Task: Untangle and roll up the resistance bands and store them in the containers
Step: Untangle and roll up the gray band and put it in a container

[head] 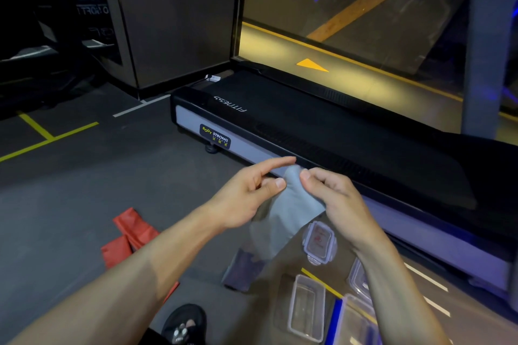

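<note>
Hands raised over dark floor: left hand [246,193] and right hand [333,196] both pinch top edge of pale grey flat rubber resistance band [291,204]; red band [131,235] lies left, clear plastic container [307,308] right.

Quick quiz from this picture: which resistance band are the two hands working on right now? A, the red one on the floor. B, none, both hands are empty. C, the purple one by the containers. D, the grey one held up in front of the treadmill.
D: the left hand and right hand both pinch the top edge of the grey band, while the red band lies untouched on the floor.
</note>
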The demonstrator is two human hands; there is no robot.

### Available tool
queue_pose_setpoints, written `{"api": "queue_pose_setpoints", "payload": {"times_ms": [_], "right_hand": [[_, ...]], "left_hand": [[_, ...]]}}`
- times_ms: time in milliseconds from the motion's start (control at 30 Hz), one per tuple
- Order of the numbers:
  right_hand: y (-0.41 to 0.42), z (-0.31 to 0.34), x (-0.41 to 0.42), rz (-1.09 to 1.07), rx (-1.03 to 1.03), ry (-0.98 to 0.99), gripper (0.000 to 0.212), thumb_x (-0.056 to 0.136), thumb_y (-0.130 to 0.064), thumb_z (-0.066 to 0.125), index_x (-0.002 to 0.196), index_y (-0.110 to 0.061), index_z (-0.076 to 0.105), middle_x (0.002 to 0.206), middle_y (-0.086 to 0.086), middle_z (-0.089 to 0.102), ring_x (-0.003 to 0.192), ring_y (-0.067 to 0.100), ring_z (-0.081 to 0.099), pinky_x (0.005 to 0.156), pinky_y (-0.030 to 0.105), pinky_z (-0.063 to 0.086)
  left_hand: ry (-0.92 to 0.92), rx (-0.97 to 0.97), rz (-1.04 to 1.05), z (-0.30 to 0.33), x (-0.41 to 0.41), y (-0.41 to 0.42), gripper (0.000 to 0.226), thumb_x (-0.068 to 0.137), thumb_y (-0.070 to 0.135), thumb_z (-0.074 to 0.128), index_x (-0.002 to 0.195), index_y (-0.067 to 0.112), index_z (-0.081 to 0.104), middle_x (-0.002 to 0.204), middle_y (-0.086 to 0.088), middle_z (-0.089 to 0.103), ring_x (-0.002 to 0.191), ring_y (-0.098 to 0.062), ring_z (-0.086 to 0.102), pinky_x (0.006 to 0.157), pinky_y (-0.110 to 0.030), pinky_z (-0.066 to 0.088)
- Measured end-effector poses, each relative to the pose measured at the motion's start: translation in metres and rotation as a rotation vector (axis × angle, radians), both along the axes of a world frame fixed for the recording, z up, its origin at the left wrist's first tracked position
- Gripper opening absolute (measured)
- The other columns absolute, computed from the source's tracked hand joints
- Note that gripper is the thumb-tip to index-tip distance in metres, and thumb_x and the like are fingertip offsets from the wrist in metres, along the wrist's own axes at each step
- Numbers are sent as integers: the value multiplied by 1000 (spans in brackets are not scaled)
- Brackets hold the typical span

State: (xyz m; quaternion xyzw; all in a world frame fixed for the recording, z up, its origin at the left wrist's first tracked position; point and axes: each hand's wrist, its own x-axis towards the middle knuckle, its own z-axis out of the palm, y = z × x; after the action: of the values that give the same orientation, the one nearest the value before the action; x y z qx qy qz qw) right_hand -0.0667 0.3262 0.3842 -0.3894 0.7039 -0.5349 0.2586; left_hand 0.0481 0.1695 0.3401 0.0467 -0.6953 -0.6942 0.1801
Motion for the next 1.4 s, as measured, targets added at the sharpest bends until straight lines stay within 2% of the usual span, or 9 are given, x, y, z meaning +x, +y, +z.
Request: {"api": "queue_pose_setpoints", "payload": {"times_ms": [67, 167, 567, 733, 900, 1000, 1133, 1233, 1400], "right_hand": [[2, -2, -1, 30, 26, -62, 49, 94, -62, 59, 101, -16, 76, 94, 15, 75, 89, 21, 69, 86, 48, 47], [5, -5, -1, 76, 81, -145, 42, 98, -55, 55, 110, -22, 78, 105, 8, 79, 101, 27, 75, 97, 51, 51], [1, -10, 4, -14, 107, 276, 19, 97, -47, 65, 100, -29, 71, 93, -4, 75, 88, 16, 70, 81, 50, 56], [3, -5, 2, -156, 61, 375, 17, 101, -42, 62, 95, -28, 69, 84, -9, 70, 78, 9, 65, 67, 36, 50], [8, -2, -3, -192, 0, 269, 11, 99, -38, 67, 108, -32, 71, 98, -10, 75, 93, 7, 70, 80, 37, 57], [7, -1, -1, -179, -49, 186, 14, 98, -35, 69, 109, -26, 69, 98, -5, 76, 95, 10, 72, 84, 38, 57], [6, 2, 1, -139, 2, 228, 17, 103, -32, 60, 94, -21, 69, 60, -14, 57, 60, 4, 49, 60, 24, 37], [5, 4, 2, -122, 38, 261, 26, 103, -42, 57, 91, -23, 69, 67, 13, 55, 65, 12, 45, 64, 34, 34], [5, -1, 2, -84, 77, 259, 27, 105, -39, 51, 92, -23, 68, 76, 6, 60, 71, 15, 52, 69, 42, 40]], "left_hand": [[13, -84, -29, -1, 0, -2, 43, 103, 22, 55, 146, 25, 51, 92, -36, 61, 85, -32, 56, 86, -40, 50], [-15, -105, -28, -2, 3, -2, 36, 103, 14, 53, 138, 8, 56, 124, -19, 68, 117, -36, 65, 105, -51, 49], [-76, 43, 47, -2, 3, -1, 40, 94, 29, 62, 121, -1, 61, 107, -37, 67, 101, -50, 66, 93, -66, 48], [-102, 30, -35, -6, 5, -2, 27, 102, 17, 58, 120, -2, 61, 103, -28, 70, 94, -29, 64, 86, -46, 51], [-82, 33, -64, -3, 6, -3, 27, 102, 16, 53, 113, -5, 66, 104, -23, 73, 93, -25, 67, 82, -34, 55], [-79, 26, -43, -2, 7, -4, 27, 104, 15, 50, 115, -5, 66, 109, -25, 72, 95, -27, 67, 83, -35, 55], [-79, -5, 17, -5, 3, -5, 28, 105, 20, 52, 115, 0, 70, 110, -25, 72, 99, -31, 69, 90, -48, 53], [-40, -10, 32, -6, -1, -3, 28, 103, 18, 53, 126, 8, 67, 115, -20, 73, 109, -34, 69, 96, -47, 53], [-21, -158, 73, -6, -3, -2, 44, 104, 17, 54, 145, 34, 52, 63, -10, 42, 62, -14, 36, 62, -23, 35]]}}
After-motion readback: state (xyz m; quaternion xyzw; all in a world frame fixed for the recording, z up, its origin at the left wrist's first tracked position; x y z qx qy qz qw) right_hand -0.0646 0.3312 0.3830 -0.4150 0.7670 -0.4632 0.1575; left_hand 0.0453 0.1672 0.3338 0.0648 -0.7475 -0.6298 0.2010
